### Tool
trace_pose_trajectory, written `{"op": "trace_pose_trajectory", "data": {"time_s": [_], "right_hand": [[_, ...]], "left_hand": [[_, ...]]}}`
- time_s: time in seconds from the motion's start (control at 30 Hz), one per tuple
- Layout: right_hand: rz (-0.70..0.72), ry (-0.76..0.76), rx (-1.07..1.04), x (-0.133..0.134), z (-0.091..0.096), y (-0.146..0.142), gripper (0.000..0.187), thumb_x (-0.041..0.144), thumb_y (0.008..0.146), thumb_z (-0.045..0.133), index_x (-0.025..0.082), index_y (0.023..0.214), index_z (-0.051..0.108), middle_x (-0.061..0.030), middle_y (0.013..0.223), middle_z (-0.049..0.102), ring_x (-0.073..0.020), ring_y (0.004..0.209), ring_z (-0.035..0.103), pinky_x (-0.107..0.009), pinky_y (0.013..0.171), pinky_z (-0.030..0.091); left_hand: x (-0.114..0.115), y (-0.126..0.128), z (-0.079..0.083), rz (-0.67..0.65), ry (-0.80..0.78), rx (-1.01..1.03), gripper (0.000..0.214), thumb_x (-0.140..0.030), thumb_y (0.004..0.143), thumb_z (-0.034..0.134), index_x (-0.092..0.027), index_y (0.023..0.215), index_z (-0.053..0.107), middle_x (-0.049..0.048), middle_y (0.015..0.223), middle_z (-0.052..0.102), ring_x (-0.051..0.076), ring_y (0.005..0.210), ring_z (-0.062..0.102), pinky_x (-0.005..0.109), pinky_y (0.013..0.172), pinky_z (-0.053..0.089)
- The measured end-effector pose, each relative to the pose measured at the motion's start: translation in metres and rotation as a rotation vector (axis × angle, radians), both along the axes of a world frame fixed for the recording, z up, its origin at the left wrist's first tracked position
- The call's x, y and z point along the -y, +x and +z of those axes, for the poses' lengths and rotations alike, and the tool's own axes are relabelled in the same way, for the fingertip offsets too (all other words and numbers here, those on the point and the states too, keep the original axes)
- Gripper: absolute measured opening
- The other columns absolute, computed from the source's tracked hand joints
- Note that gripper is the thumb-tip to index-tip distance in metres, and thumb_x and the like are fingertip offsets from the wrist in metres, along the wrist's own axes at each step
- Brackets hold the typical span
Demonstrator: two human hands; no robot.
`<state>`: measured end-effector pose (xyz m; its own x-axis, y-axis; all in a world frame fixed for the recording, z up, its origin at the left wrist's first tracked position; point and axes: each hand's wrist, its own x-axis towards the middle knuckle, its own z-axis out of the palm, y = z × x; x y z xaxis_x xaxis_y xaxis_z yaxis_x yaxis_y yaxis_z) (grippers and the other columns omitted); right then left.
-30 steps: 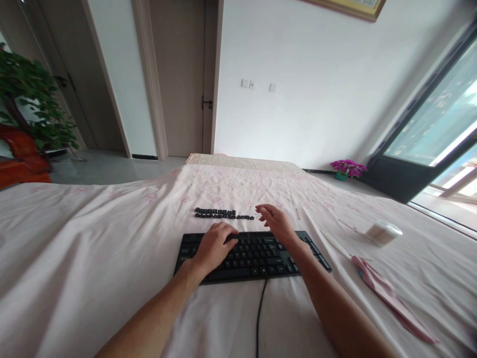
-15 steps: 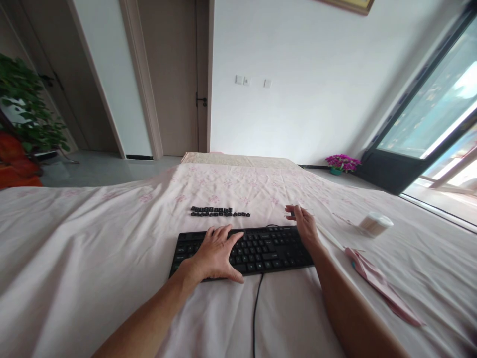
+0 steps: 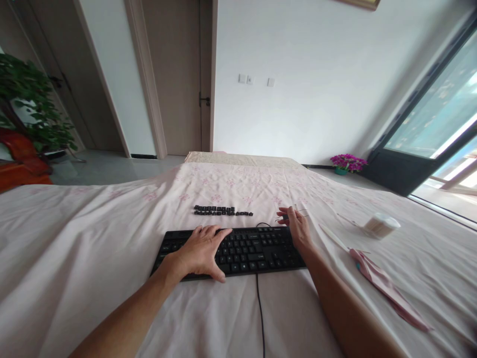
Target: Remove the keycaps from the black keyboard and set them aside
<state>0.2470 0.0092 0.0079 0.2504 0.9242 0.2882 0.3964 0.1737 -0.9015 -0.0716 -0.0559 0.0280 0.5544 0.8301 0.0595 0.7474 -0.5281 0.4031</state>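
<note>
Beyond the flat black plastic keyboard, right hand pinches a thin wire tool; left hand lies spread on the keys.

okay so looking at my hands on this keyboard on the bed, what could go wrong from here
The loose keycaps lie in rows on the soft, wrinkled sheet; a nudge could scatter them. The left hand presses on the keyboard, which may tilt on the bedding. The right hand pinches something thin, possibly a wire tool, that could slip.
</note>
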Motion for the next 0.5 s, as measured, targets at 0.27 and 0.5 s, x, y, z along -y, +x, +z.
{"op": "trace_pose_trajectory", "data": {"time_s": [0.27, 0.5], "right_hand": [[-0.051, 0.100, 0.241, 0.008, 0.017, -0.035, 0.039, 0.049, 0.082, 0.051, 0.019, 0.106, 0.062, -0.0085, 0.099, 0.069, -0.0226, 0.087, 0.064, -0.035, 0.080, 0.048], [0.417, 0.093, 0.132, 0.024, 0.037, -0.111, 0.035, 0.045, 0.090, 0.044, 0.018, 0.096, 0.065, -0.0052, 0.088, 0.070, -0.0137, 0.064, 0.060, -0.026, 0.064, 0.048]], "left_hand": [[-0.010, -0.012, 0.006, 0.037, -0.089, 0.177, 0.098, -0.048, 0.042, 0.082, -0.028, 0.131, 0.047, 0.0082, 0.132, 0.052, 0.033, 0.121, 0.045, 0.041, 0.102, 0.031], [-0.031, -0.016, -0.007, 0.156, -0.239, 0.666, 0.030, -0.031, 0.079, 0.059, -0.019, 0.105, 0.067, 0.0056, 0.109, 0.069, 0.022, 0.103, 0.061, 0.034, 0.094, 0.044]]}}
